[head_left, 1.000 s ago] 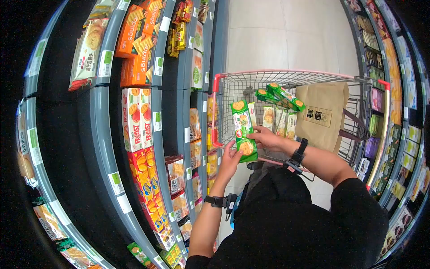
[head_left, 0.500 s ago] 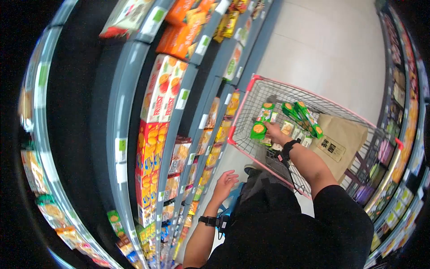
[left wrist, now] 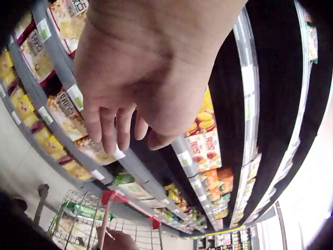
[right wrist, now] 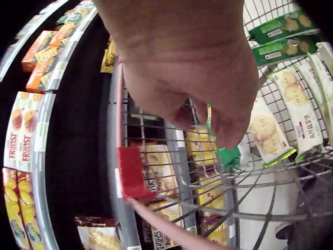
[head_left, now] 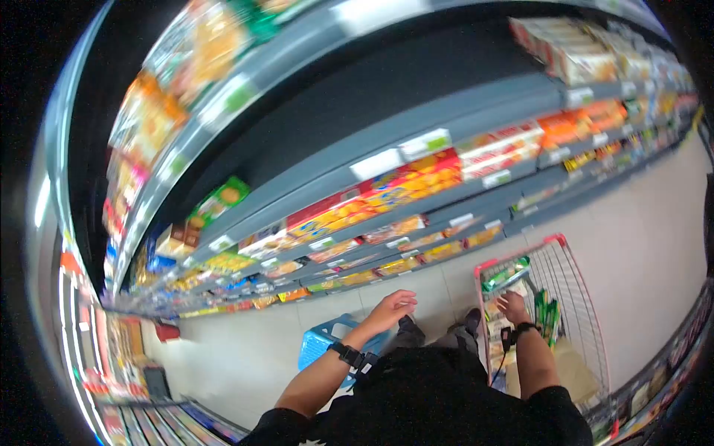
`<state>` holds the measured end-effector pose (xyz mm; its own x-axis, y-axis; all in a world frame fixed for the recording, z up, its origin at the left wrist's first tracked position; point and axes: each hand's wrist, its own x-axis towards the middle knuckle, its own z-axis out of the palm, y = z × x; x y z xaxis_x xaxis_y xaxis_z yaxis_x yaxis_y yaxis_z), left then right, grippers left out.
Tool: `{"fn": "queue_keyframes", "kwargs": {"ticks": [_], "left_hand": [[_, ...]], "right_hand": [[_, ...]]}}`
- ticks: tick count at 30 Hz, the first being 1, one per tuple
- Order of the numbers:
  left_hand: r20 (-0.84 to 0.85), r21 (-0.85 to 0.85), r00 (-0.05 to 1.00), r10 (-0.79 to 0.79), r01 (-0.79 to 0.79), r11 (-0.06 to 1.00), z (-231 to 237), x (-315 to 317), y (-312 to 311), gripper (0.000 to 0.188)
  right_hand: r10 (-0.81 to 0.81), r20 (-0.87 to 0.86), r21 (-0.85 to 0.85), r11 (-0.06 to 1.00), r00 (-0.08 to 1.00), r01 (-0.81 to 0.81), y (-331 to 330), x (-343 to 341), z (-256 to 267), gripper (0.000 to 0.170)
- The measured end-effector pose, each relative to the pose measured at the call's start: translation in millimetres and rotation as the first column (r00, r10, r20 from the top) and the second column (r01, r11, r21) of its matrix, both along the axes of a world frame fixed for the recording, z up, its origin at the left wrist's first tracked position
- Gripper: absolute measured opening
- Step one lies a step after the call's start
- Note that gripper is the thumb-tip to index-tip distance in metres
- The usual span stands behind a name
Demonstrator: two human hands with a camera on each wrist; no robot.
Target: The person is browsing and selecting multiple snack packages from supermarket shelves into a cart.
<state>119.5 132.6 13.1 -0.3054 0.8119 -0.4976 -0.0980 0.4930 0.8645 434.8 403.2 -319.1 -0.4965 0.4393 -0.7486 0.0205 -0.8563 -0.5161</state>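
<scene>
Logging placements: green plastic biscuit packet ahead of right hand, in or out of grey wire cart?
In: head view shows the packet inside the cart's red-cornered rim.

Wire cart [head_left: 569,286]: paper bag [head_left: 573,374]; green packs [right wrist: 283,50] just beside bag; pale biscuit packs [right wrist: 298,107] near bag; single green pack [head_left: 506,276] farthest from bag.

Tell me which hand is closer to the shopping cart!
The right hand: it is over the inside of the shopping cart, among the packets. The left hand is outside it, off to the person's left.
</scene>
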Motion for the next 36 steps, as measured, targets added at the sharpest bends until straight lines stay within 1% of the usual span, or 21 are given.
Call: {"fn": "queue_keyframes", "kwargs": {"ticks": [1, 2, 4, 5, 7, 8, 10, 12, 15, 17, 18, 20, 21, 23, 25, 27, 28, 31, 33, 35, 36], "left_hand": [[-0.055, 0.076, 0.998, -0.013, 0.017, 0.997, 1.8, -13.2, -8.8, 0.037], [-0.059, 0.104, 0.998, 0.022, -0.016, 0.994, 7.4, -28.6, -19.5, 0.037], [-0.201, 0.245, 0.977, 0.073, -0.022, 0.969, 23.0, -66.2, -38.4, 0.037], [-0.236, 0.292, 0.963, 0.134, -0.061, 0.954, 40.3, -87.3, -46.3, 0.038], [-0.309, 0.366, 0.915, 0.258, -0.136, 0.92, 80.5, -132.3, -68.1, 0.04], [-0.35, 0.392, 0.881, 0.317, -0.169, 0.904, 99.9, -155.5, -82.1, 0.041], [-0.395, 0.407, 0.811, 0.431, -0.266, 0.874, 168.8, -184.3, -107.8, 0.044], [-0.551, 0.53, 0.679, 0.486, -0.166, 0.832, 198.4, -225.9, -131.3, 0.048], [-0.548, 0.607, 0.635, 0.545, -0.147, 0.781, 242.0, -267.6, -154.2, 0.051], [-0.795, 0.506, 0.353, 0.493, -0.061, 0.86, 269.7, -287.2, -162.7, 0.052], [-0.795, 0.511, 0.356, 0.492, -0.045, 0.858, 277.4, -299.7, -165.2, 0.052], [-0.929, 0.369, 0.055, 0.366, 0.058, 0.928, 291.2, -323.8, -168.0, 0.054], [-0.928, 0.372, 0.057, 0.368, 0.071, 0.926, 297.2, -336.0, -167.6, 0.054], [-0.979, 0.197, -0.058, 0.195, -0.032, 0.98, 306.0, -359.0, -166.9, 0.057], [-0.986, 0.163, -0.059, 0.159, -0.068, 0.984, 301.4, -377.9, -169.2, 0.063], [-0.997, -0.035, 0.078, -0.021, -0.173, 0.984, 299.0, -389.4, -168.4, 0.068], [-0.991, -0.083, 0.121, -0.064, -0.164, 0.983, 291.5, -397.7, -169.5, 0.074], [-0.976, -0.177, 0.154, -0.152, -0.168, 0.97, 308.7, -386.1, -165.0, 0.078], [-0.98, -0.147, 0.155, -0.127, -0.123, 0.981, 307.3, -385.8, -163.3, 0.078], [-0.979, -0.174, 0.122, -0.162, -0.09, 0.981, 312.2, -373.9, -159.8, 0.077], [-0.99, -0.098, 0.111, -0.089, -0.078, 0.992, 316.2, -360.1, -157.8, 0.069]], "right_hand": [[0.052, -0.033, 0.03, 0.998, 0.998, -0.051, 2.1, -2.8, 10.6, 0.036], [0.011, 0.038, 0.054, 0.998, 0.999, -0.013, 3.3, -16.5, 46.9, 0.036], [-0.065, 0.134, 0.158, 0.986, 0.989, 0.043, -2.2, -37.6, 113.9, 0.029], [-0.131, 0.139, 0.214, 0.972, 0.982, 0.099, -2.0, -44.4, 122.7, 0.022], [-0.125, 0.145, 0.359, 0.931, 0.982, 0.065, -11.5, -62.3, 172.4, 0.021], [-0.129, 0.126, 0.412, 0.909, 0.984, 0.066, -18.4, -72.2, 191.5, 0.014], [-0.104, 0.087, 0.493, 0.869, 0.991, 0.048, -35.7, -94.6, 223.9, 0.014], [-0.022, -0.088, 0.568, 0.82, 0.996, 0.068, -59.8, -118.8, 258.2, 0.014], [0.039, -0.12, 0.652, 0.756, 0.992, 0.049, -105.4, -158.8, 285.3, 0.017], [0.033, -0.149, 0.685, 0.724, 0.988, 0.079, -140.8, -173.5, 284.2, 0.017], [0.084, -0.135, 0.671, 0.741, 0.987, 0.029, -162.3, -182.7, 291.5, 0.017], [0.12, -0.128, 0.661, 0.751, 0.984, -0.006, -192.8, -198.6, 297.3, 0.016], [0.149, -0.107, 0.649, 0.759, 0.983, -0.045, -206.8, -200.8, 291.4, 0.014], [0.168, -0.087, 0.638, 0.766, 0.982, -0.075, -224.6, -201.5, 284.7, 0.013], [0.188, 0.003, 0.645, 0.75, 0.982, -0.145, -236.3, -199.2, 282.1, 0.013], [0.149, 0.011, 0.634, 0.763, 0.989, -0.122, -244.3, -195.3, 287.7, 0.016], [0.136, 0.043, 0.635, 0.761, 0.99, -0.132, -246.8, -193.6, 292.6, 0.016], [0.091, 0.073, 0.622, 0.774, 0.993, -0.117, -251.5, -186.6, 295.4, 0.016], [0.145, 0.108, 0.639, 0.748, 0.984, -0.18, -251.2, -187.5, 301.0, 0.016], [0.106, 0.078, 0.63, 0.765, 0.991, -0.131, -251.1, -192.1, 301.3, 0.015], [0.147, 0.071, 0.645, 0.748, 0.987, -0.158, -249.6, -194.1, 300.2, 0.014]]}}
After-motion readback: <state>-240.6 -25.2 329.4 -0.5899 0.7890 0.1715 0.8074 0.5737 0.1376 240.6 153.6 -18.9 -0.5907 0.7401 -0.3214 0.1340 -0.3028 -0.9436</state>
